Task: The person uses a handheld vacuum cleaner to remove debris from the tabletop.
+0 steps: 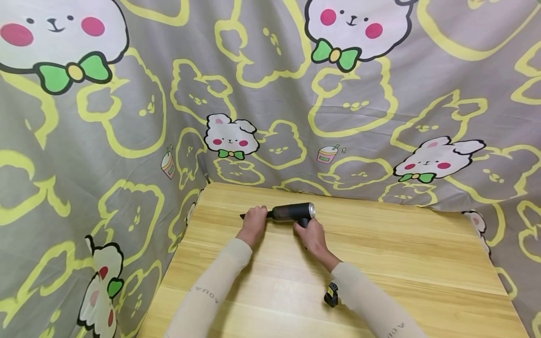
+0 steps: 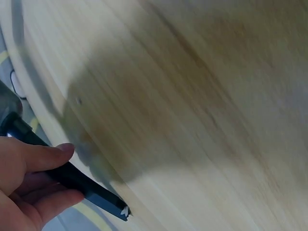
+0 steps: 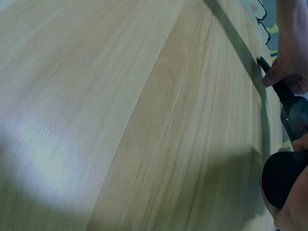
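A black handheld vacuum cleaner [image 1: 291, 212] is held sideways over the far part of the table, its silver-rimmed end to the right. My left hand [image 1: 254, 223] grips its narrow nozzle [image 2: 91, 188], thumb on one side and fingers on the other in the left wrist view. The nozzle's tip sticks out past the hand, with a small whitish bit at its mouth. My right hand [image 1: 313, 234] holds the handle below the body. In the right wrist view the rounded handle end [image 3: 283, 177] shows at the right edge, with the see-through dust cup [image 3: 294, 118] beyond it.
A light wooden table [image 1: 279, 291] lies under both arms. Grey curtains [image 1: 270, 103] printed with rabbits hang along its back and sides, close to the far edge. A black strap with a yellow part [image 1: 331, 295] sits by the right sleeve.
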{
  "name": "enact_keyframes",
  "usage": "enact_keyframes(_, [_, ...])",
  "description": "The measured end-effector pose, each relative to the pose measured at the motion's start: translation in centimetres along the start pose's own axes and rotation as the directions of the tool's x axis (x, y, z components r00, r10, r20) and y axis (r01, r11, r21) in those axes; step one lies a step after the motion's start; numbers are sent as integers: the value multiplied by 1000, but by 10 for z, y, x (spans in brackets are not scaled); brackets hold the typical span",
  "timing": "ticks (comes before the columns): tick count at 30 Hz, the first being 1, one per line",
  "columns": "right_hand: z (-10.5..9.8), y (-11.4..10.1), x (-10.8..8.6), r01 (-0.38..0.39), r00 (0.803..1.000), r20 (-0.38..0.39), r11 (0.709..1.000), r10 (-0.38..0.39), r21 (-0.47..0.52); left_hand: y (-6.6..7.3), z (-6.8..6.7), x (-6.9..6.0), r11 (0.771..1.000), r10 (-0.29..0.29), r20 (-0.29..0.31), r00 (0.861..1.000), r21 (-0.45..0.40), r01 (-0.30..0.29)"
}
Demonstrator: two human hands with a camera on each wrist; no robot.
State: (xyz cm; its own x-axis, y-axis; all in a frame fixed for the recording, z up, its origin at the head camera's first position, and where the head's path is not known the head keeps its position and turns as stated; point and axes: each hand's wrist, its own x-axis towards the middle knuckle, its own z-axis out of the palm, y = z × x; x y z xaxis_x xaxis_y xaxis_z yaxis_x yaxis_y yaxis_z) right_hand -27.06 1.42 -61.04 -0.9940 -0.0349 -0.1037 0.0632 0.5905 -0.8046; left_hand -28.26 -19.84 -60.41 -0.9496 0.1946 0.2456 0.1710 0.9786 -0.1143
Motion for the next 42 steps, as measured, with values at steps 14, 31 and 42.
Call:
enact_keyframes(14, [31, -28, 10, -40, 999, -13, 999, 41, 9, -34, 9, 10, 988, -95, -29, 995, -125, 91])
enact_keyframes(31, [55, -48, 25, -122, 992, 29, 992, 121, 32, -56, 13, 15, 967, -183, 25, 983, -174, 185])
enact_keyframes(42, [57, -53, 28, -132, 989, 68, 990, 129, 40, -60, 12, 12, 968, -187, -54, 981, -180, 175])
